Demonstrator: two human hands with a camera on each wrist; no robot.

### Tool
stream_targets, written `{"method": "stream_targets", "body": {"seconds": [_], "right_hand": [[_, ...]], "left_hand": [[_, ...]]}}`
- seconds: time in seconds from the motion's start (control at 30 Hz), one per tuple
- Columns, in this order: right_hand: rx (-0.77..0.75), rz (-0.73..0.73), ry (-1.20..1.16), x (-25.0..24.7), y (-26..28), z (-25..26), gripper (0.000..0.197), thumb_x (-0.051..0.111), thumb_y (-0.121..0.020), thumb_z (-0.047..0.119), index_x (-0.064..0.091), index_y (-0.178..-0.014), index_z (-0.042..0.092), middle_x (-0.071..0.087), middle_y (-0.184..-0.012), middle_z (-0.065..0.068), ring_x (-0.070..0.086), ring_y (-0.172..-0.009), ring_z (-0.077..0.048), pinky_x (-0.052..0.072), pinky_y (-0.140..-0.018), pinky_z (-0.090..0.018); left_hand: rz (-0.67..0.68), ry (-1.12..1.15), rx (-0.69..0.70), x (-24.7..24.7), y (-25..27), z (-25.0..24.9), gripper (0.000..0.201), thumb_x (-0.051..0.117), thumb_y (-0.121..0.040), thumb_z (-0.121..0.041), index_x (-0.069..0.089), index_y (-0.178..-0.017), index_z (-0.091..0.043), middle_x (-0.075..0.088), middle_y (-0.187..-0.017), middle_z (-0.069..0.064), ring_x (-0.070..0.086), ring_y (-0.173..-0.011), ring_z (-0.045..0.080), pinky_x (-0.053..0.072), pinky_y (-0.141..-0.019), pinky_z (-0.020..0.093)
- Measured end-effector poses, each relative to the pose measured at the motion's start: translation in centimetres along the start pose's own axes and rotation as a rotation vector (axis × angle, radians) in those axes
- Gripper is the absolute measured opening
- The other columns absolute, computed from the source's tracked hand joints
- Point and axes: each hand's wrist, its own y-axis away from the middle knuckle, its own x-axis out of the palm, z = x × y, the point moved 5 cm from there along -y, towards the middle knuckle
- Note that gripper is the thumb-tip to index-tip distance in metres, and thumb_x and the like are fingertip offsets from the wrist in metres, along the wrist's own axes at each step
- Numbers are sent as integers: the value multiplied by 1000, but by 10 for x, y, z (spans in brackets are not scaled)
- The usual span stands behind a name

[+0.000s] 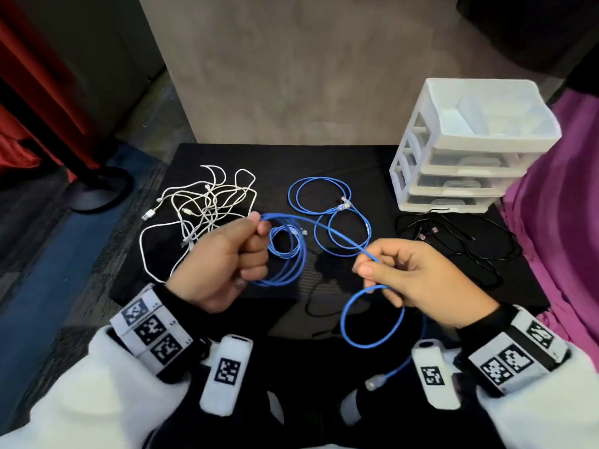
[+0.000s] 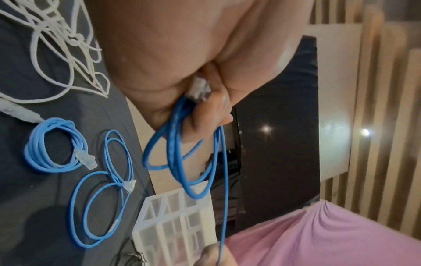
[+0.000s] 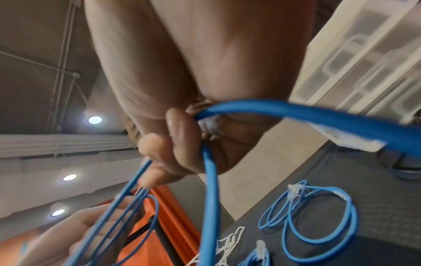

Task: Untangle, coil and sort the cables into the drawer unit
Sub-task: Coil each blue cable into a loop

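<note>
My left hand grips a hanging coil of blue cable, with its clear plug tucked in the palm. From there the cable runs right to my right hand, which pinches it between thumb and fingers. Below that hand a loose loop hangs down, ending in a plug near my lap. On the black table lie a small coiled blue cable, a loose blue cable, a white tangle and black cables. The white drawer unit stands at the back right.
A pink cloth lies along the table's right side. A black stand base and red fabric sit on the floor to the left. A grey wall rises behind the table.
</note>
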Motion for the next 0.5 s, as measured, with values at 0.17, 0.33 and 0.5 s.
{"method": "stream_targets", "body": {"seconds": [0.17,0.33,0.5], "right_hand": [[87,-5,196,4,4,-30,7,64,-102,11,68,-101,16,59,-64,2,51,-54,-12,43,-48,-22],[-10,38,550,48,8,-65,12,56,-101,16,58,-103,27,59,-69,17,58,-66,-2,47,-69,-22],[-114,217,677,91,17,-45,17,44,-96,28,48,-113,30,68,-82,2,67,-77,-26,54,-75,-41]], "left_hand": [[33,377,-59,3,2,1,32,36,-109,-30,49,-81,-22,26,-60,-12,18,-42,8,29,-40,16],[65,551,56,17,3,-8,32,32,-111,-29,44,-82,-20,70,-128,3,33,-45,5,43,-55,14],[-65,384,232,29,-6,2,34,31,-111,-34,46,-85,-18,63,-140,13,61,-56,8,61,-65,32]]}}
